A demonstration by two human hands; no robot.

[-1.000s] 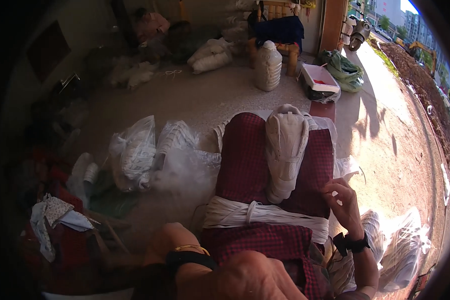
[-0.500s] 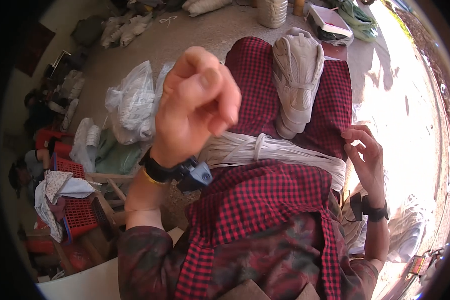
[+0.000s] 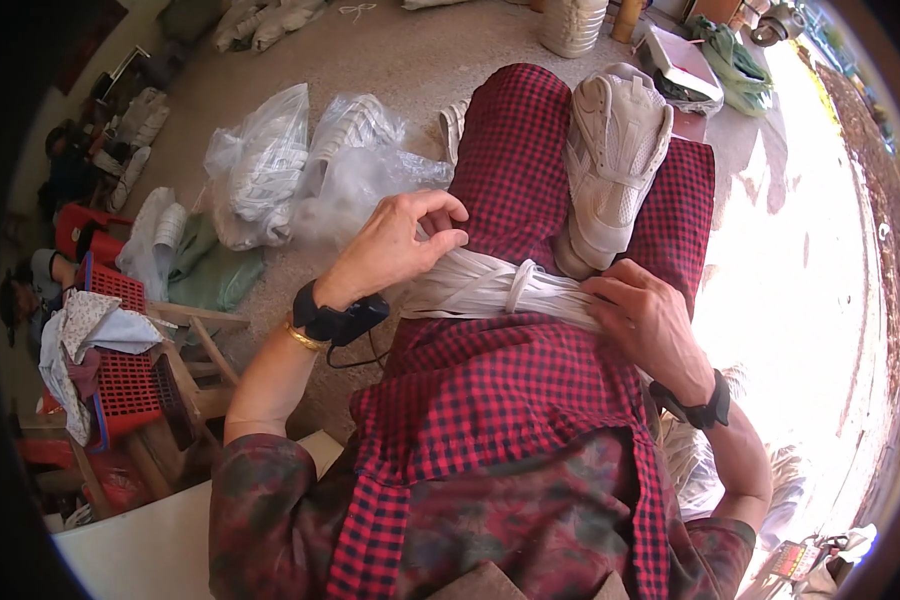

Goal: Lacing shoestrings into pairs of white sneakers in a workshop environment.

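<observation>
A bundle of white shoelaces (image 3: 482, 290) lies across my lap, gathered by a loop near its middle. My right hand (image 3: 650, 322) is at the bundle's right end, its fingers closed on some laces. Just above the left part of the bundle is my left hand (image 3: 402, 240), fingers curved and thumb apart from them, with nothing visible between. A beige sneaker (image 3: 615, 165) rests between my knees on the red-and-black checked apron (image 3: 510, 385), toe end away from me; no lace shows in it.
Clear plastic bags (image 3: 270, 160) with pale shoes in them lie on the floor to the left. Nearer on that side is a red basket (image 3: 128, 395) with cloth over it, by a wooden frame (image 3: 205, 345). A large plastic jar (image 3: 573, 25) and a white box (image 3: 682, 62) stand beyond my knees.
My left hand has come down from a raised, curled pose to just above the laces. My right hand has moved left from beside my knee onto the laces' right end.
</observation>
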